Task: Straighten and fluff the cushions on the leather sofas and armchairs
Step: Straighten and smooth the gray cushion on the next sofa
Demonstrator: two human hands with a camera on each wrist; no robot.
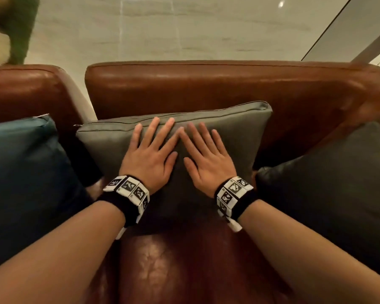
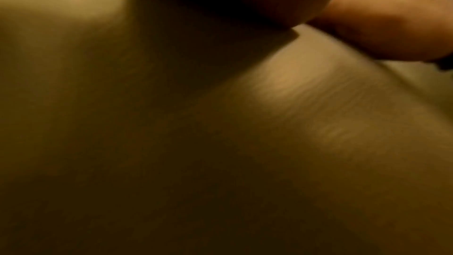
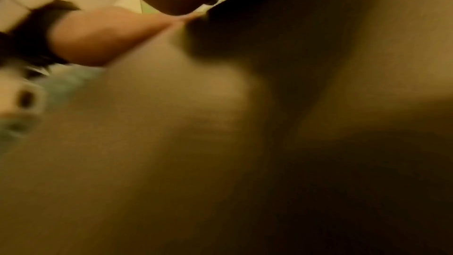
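Both hands lie flat on the square grey-green leather cushion point(image 1: 228, 137), palms down and fingers straight and fanned out, grasping nothing. The left hand point(image 1: 150, 153) and the right hand point(image 1: 206, 156) sit side by side on the middle of its front face, angled inward so that their forefingers meet at the tips and their thumbs point toward each other without touching. Each wrist wears a black band with white blocks of black-and-white square markers point(image 1: 127, 191).

The cushion stands nearly upright under the hands, leaning back against the backrest of the brown leather armchair point(image 1: 184, 84), its lower edge on the seat. Its surface looks smooth, with a piped seam and a zip line running along the top edge just beyond the fingertips. The brown seat shows between the forearms, glossy and creased.

Out beyond the left hand a teal leather cushion point(image 1: 29, 163) rests on a neighbouring brown leather chair point(image 1: 24, 88). Out beyond the right hand a dark, near-black leather cushion point(image 1: 329, 185) sits against the chair's arm. Past the backrest lies pale marble-like floor point(image 1: 162, 29).

The wrist views are dim and blurred; they show little more than olive cushion surface close up, with the other hand's edge at one side.
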